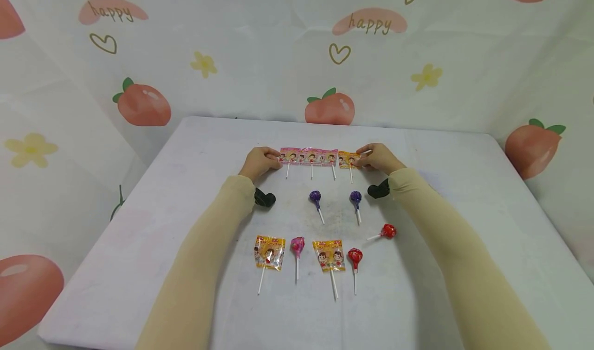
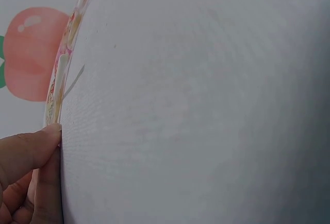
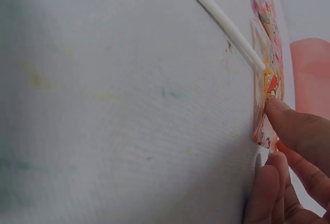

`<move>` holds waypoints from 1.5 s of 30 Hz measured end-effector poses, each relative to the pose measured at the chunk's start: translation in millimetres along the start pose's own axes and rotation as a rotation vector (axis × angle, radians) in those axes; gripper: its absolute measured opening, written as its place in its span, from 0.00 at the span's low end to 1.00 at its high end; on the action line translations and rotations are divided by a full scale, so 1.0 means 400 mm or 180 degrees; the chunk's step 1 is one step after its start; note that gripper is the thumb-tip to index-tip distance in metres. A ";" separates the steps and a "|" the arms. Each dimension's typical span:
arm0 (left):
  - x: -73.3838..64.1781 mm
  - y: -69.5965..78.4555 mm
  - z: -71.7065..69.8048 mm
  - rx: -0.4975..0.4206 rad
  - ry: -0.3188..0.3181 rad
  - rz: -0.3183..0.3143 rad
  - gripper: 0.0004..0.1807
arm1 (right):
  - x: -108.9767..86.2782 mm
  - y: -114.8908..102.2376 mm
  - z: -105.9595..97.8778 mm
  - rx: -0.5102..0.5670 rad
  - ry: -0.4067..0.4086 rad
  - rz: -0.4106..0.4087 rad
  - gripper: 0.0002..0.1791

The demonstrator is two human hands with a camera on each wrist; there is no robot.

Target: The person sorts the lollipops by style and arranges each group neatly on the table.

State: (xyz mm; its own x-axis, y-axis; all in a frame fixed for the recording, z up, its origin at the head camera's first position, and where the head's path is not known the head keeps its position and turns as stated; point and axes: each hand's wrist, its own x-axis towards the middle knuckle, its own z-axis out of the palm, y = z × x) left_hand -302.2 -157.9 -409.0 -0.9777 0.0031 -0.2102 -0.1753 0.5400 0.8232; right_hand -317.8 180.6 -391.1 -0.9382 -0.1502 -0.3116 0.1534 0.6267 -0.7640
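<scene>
Near the far side of the table, a row of three pink-wrapped lollipops (image 1: 310,156) lies beside an orange-wrapped lollipop (image 1: 347,159), sticks towards me. My left hand (image 1: 261,163) is at the row's left end; the left wrist view shows its thumb and a finger pinching the end of a pink wrapper (image 2: 54,98). At the other end, my right hand (image 1: 378,158) pinches the orange wrapper (image 3: 272,77), its thumb on the printed face. The other fingers are curled beside the packet. Two purple lollipops (image 1: 315,197) (image 1: 356,197) lie between the forearms.
Nearer to me lie two orange-wrapped lollipops (image 1: 269,253) (image 1: 329,255), a pink lollipop (image 1: 297,245) and two red lollipops (image 1: 355,257) (image 1: 389,231). Black wrist cameras (image 1: 265,198) (image 1: 379,189) jut from the sleeves. Behind the white table (image 1: 139,226) hangs a printed cloth (image 1: 264,46).
</scene>
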 end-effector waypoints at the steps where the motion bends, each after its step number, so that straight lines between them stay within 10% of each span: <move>1: 0.000 0.000 0.000 0.0000 0.0002 0.0002 0.20 | 0.000 0.000 0.000 0.0007 0.0003 0.0001 0.27; 16: -0.006 0.005 -0.001 0.0038 0.0011 0.0000 0.20 | -0.005 0.017 -0.032 0.0520 -0.0268 0.0044 0.31; 27: -0.003 0.005 -0.003 0.0057 -0.0006 -0.0025 0.20 | -0.149 -0.056 -0.027 0.1381 -0.0497 -0.0749 0.27; 45: -0.006 0.006 -0.003 0.0042 -0.0016 -0.0030 0.20 | -0.371 -0.079 0.163 0.0230 -0.1748 -0.1497 0.28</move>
State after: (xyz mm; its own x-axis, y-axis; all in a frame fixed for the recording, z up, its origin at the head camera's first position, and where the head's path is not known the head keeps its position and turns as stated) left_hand -300.4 -157.6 -405.7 -0.9754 0.0023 -0.2205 -0.1828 0.5510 0.8142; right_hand -163.1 133.3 -357.5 -0.6219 -0.7655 -0.1651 -0.1900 0.3520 -0.9165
